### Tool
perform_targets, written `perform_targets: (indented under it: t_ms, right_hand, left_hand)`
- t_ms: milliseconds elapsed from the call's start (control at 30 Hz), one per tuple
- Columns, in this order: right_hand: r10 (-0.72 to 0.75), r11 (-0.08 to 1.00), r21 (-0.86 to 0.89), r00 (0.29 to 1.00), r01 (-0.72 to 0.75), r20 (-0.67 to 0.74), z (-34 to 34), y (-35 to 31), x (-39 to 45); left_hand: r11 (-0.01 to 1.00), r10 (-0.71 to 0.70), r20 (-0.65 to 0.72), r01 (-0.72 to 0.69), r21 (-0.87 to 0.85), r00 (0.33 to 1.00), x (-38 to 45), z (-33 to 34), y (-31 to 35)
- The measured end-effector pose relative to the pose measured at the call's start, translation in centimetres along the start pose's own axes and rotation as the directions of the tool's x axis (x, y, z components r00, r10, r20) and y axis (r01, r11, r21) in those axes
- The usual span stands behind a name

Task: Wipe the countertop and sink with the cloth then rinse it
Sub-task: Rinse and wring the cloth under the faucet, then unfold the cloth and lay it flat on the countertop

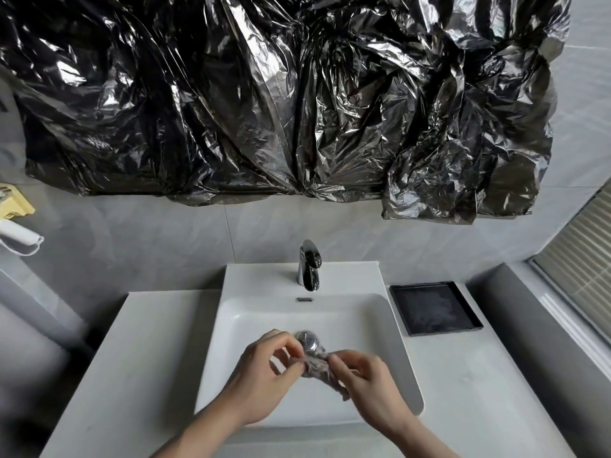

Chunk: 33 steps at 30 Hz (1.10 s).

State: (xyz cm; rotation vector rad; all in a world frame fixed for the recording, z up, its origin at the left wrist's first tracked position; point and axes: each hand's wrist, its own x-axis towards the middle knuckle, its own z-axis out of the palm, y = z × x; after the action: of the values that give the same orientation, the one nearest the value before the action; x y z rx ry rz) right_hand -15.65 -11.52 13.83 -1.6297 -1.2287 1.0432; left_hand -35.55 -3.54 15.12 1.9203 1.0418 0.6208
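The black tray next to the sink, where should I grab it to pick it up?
Probably best to grab the black tray by its raised rim on the near edge, coming from the front. It lies flat on the countertop, so only the thin upright rim gives fingers something to pinch. Both hands are busy now: the left hand and right hand hold the cloth.

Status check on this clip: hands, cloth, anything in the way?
Left hand and right hand both pinch the cloth, bunched over the sink. No water visible from faucet. Nothing blocking.
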Motion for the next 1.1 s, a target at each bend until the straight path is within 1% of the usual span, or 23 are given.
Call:
perform_targets:
  t_ms: [67, 167, 200, 233, 300, 367, 433, 533, 600, 667, 767, 800, 867, 933, 1000, 1067, 1100]
  right_hand:
    - [-0.007, 1.000, -0.011, 0.999, 0.006, -0.051, 0.2, 0.2, -1.2]
    - [-0.115, 0.979, -0.186, 0.974, 0.078, -0.195, 0.9, 0.8, -2.6]
    - [-0.146, 0.973, -0.210, 0.960, 0.096, -0.240, 1.0, 0.9, -3.1]
    - [-0.158, 0.975, -0.194, 0.949, 0.107, -0.274, 1.2, 0.6, -3.6]
    - [-0.112, 0.993, -0.069, 0.943, 0.095, -0.312, 1.4, 0.2, -4.3]
    - [-0.057, 0.997, 0.037, 0.948, 0.072, -0.313, 1.5, 0.0, -4.9]
    - [-0.036, 0.996, 0.064, 0.947, 0.059, -0.319, 1.7, 0.2, -5.2]
    - [-0.025, 0.988, 0.138, 0.962, 0.065, -0.274, 1.9, -0.5, -5.9]
    - [-0.012, 0.982, 0.183, 0.977, 0.052, -0.214, 2.1, -1.5, -6.4]
    - [-0.038, 0.985, 0.157, 0.982, 0.068, -0.185, 2.2, -2.2, -6.7]
    - [-0.115, 0.992, 0.025, 0.980, 0.120, -0.165, 1.6, -2.6, -7.0]
    - [-0.134, 0.991, -0.012, 0.978, 0.134, -0.159, 1.3, -2.8, -7.2]
    - [-0.172, 0.984, -0.073, 0.972, 0.162, -0.158, 0.7, -3.0, -7.8]
    - [-0.181, 0.982, -0.093, 0.962, 0.165, -0.206, 0.3, -3.1, -8.2]
    - [-0.164, 0.986, -0.083, 0.941, 0.145, -0.297, -0.1, -2.9, -8.3]
    - [-0.149, 0.989, -0.067, 0.924, 0.134, -0.352, -0.3, -2.7, -8.3]
    - [-0.147, 0.989, -0.069, 0.923, 0.131, -0.355, -0.3, -2.6, -8.4]
  left_hand:
    - [1.000, -0.023, 0.049, 0.024, -0.006, 0.999, -1.2, 0.2, 0.1]
    - [0.999, -0.047, 0.112, 0.045, 0.017, 0.993, -2.6, 0.3, -0.3]
    - [0.998, -0.056, 0.135, 0.054, 0.023, 0.989, -3.0, 0.3, -0.6]
    - [0.998, -0.063, 0.157, 0.058, 0.036, 0.986, -3.4, 0.4, -0.9]
    - [0.993, -0.073, 0.183, 0.055, 0.103, 0.980, -4.2, 0.5, -1.7]
    - [0.983, -0.099, 0.192, 0.066, 0.173, 0.976, -4.9, 0.6, -2.3]
    - [0.976, -0.129, 0.217, 0.085, 0.202, 0.968, -5.6, 0.6, -2.4]
    - [0.984, -0.137, 0.275, 0.098, 0.151, 0.952, -6.3, 1.0, -1.7]
    - [0.990, -0.122, 0.268, 0.098, 0.102, 0.956, -6.6, 1.9, -1.0]
    - [0.993, -0.115, 0.252, 0.108, 0.040, 0.961, -6.7, 3.1, -0.4]
    - [0.990, -0.107, 0.263, 0.128, -0.065, 0.959, -6.6, 4.9, 0.9]
    - [0.989, -0.103, 0.262, 0.127, -0.077, 0.960, -6.5, 5.5, 1.2]
    - [0.991, -0.090, 0.219, 0.110, -0.078, 0.972, -6.5, 6.2, 1.8]
    - [0.991, -0.087, 0.149, 0.101, -0.087, 0.985, -6.4, 6.4, 1.8]
    - [0.986, -0.097, 0.110, 0.111, -0.123, 0.989, -6.5, 6.0, 1.6]
    - [0.981, -0.093, 0.176, 0.120, -0.153, 0.980, -6.9, 5.6, 1.6]
    - [0.985, -0.077, 0.212, 0.107, -0.134, 0.974, -7.3, 5.6, 1.7]
